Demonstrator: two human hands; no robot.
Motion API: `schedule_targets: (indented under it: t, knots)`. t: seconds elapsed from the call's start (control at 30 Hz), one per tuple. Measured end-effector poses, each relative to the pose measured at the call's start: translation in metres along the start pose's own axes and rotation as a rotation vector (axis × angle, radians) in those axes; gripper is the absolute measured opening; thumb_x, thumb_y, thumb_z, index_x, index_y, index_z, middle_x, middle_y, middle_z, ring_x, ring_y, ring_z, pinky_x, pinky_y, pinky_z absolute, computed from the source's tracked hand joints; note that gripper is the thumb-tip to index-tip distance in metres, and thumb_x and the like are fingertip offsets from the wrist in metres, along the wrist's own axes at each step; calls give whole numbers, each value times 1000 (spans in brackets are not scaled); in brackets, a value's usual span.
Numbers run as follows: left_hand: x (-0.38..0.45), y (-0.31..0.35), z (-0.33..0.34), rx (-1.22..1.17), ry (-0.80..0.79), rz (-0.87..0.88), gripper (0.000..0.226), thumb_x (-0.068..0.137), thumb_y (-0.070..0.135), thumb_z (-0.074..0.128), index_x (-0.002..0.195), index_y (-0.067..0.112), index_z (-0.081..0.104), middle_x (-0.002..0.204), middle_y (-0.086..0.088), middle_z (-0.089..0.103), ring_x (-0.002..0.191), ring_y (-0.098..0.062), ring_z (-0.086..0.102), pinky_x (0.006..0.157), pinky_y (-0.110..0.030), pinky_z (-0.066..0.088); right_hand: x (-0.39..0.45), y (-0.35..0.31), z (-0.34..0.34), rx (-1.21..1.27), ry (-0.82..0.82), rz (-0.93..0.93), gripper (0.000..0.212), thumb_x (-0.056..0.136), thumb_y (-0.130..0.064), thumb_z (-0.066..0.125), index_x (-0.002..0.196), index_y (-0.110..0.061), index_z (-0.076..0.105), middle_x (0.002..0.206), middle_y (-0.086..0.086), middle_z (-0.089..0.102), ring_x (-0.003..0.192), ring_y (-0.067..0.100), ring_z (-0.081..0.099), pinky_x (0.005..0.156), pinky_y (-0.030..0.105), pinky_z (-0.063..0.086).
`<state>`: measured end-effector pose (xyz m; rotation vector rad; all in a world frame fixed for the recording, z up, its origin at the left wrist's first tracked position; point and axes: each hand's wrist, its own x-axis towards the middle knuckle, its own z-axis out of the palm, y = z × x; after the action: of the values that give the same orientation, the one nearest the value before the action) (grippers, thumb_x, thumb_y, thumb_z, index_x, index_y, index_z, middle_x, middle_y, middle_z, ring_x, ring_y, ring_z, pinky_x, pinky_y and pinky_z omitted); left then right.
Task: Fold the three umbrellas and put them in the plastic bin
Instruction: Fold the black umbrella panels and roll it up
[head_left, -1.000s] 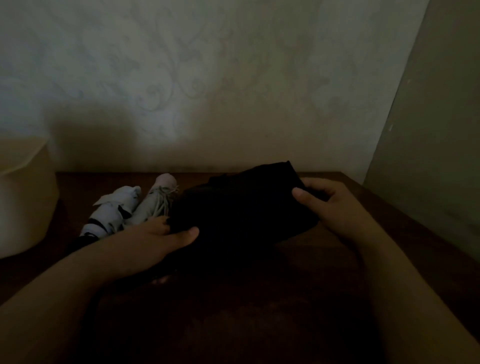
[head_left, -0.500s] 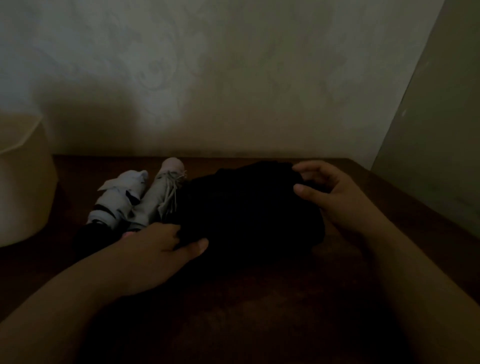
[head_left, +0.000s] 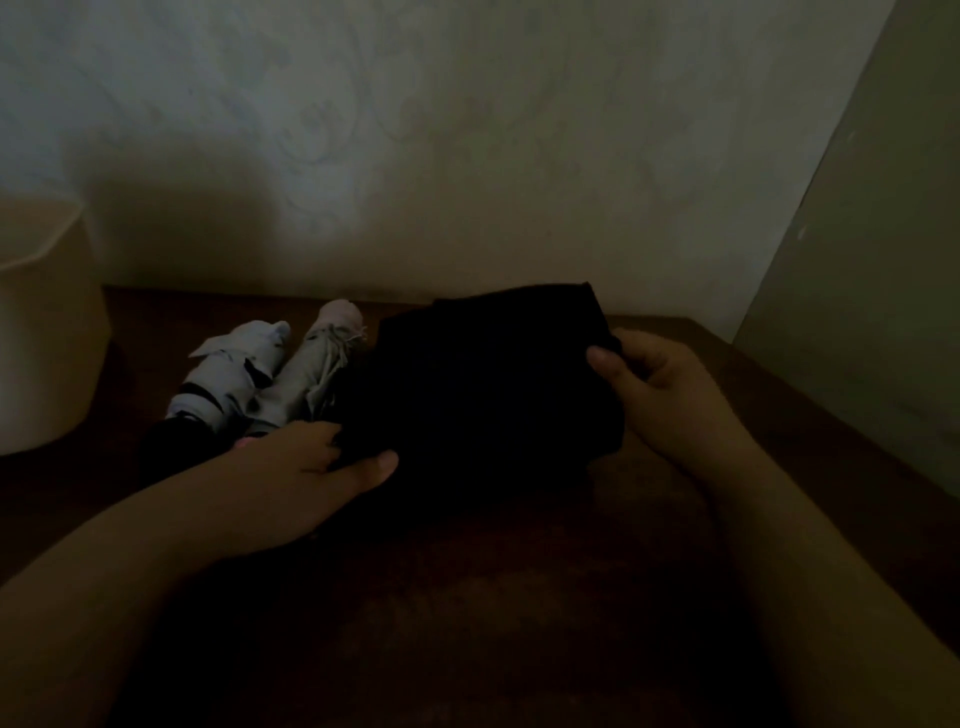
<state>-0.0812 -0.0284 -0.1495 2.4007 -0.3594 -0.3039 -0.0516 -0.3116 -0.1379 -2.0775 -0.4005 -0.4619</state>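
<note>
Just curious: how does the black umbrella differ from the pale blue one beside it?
The black umbrella is gripped by the left hand and right hand; the pale blue umbrella lies untouched. The black one looks bulkier and looser, the pale blue one rolled slim. Both are on the table.

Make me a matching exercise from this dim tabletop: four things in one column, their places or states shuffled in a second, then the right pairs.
Things
1. black umbrella
2. plastic bin
3. pale blue umbrella
4. grey umbrella

Places or states
A. stands at the far left edge of the table
B. gripped by the left hand and right hand
C. lies bundled, nearest the bin
D. lies between two other umbrellas

Pairs: 1-B, 2-A, 3-C, 4-D
</note>
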Motion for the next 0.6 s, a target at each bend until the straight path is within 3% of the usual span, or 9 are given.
schedule_targets:
  t: [0.07, 0.13, 0.2, 0.27, 0.37, 0.47, 0.53, 0.6]
  knots:
    - [-1, 4, 3, -19, 6, 18, 42, 70, 63, 38, 97, 37, 56, 73, 9, 69, 64, -7, 65, 67, -25, 53, 1, 0, 7, -241, 144, -116, 23, 96, -19, 49, 96, -2, 64, 83, 13, 66, 72, 15, 60, 62, 33, 45]
    - [-2, 9, 9, 0, 11, 54, 23, 83, 53, 39, 86, 36, 53, 63, 12, 65, 57, -2, 61, 58, -15, 49, 3, -1, 7, -408, 197, -152, 27, 97, -24, 48, 89, -2, 61, 73, 13, 62, 64, 20, 56, 60, 38, 41]
    - [-1, 14, 14, 52, -7, 108, 23, 92, 43, 39, 78, 30, 52, 53, 19, 57, 50, 0, 53, 53, -12, 42, 7, -2, 4, -491, 100, -11, 30, 95, -29, 50, 78, -6, 60, 64, 5, 56, 59, 17, 52, 55, 35, 37]
    - [-1, 15, 15, 104, -30, 110, 30, 93, 42, 38, 83, 21, 57, 50, 17, 53, 47, -1, 49, 52, -13, 40, 11, -1, 4, -504, -27, 191, 36, 94, -31, 54, 63, -14, 55, 55, 0, 47, 51, 10, 43, 48, 28, 29]
    - [-2, 14, 12, 31, -31, 39, 27, 88, 49, 39, 91, 30, 58, 62, 6, 59, 50, -5, 53, 52, -13, 44, 8, 0, 0, -276, -74, 280, 32, 92, -35, 56, 63, -21, 57, 56, -5, 53, 49, 6, 50, 49, 23, 34]
    - [-3, 5, 7, -108, 25, -38, 33, 73, 62, 41, 85, 36, 57, 77, 4, 68, 62, -9, 65, 61, -18, 50, 2, -1, -13, 186, -170, 316, 31, 82, -43, 57, 85, -13, 66, 73, -5, 66, 66, 7, 63, 56, 19, 46]
    - [-1, -2, 4, -166, 19, -24, 63, 58, 81, 44, 81, 26, 64, 69, -4, 70, 62, -20, 67, 66, -31, 53, 0, 3, -19, 356, -234, 312, 35, 76, -40, 57, 92, -11, 66, 85, 2, 68, 77, 14, 66, 66, 24, 51]
    - [2, -7, 2, -198, -9, 5, 99, 34, 97, 45, 79, 12, 68, 64, -10, 68, 58, -24, 65, 64, -33, 50, 1, 6, -18, 369, -240, 296, 33, 74, -38, 59, 94, -13, 66, 94, 4, 69, 85, 17, 68, 73, 29, 54]
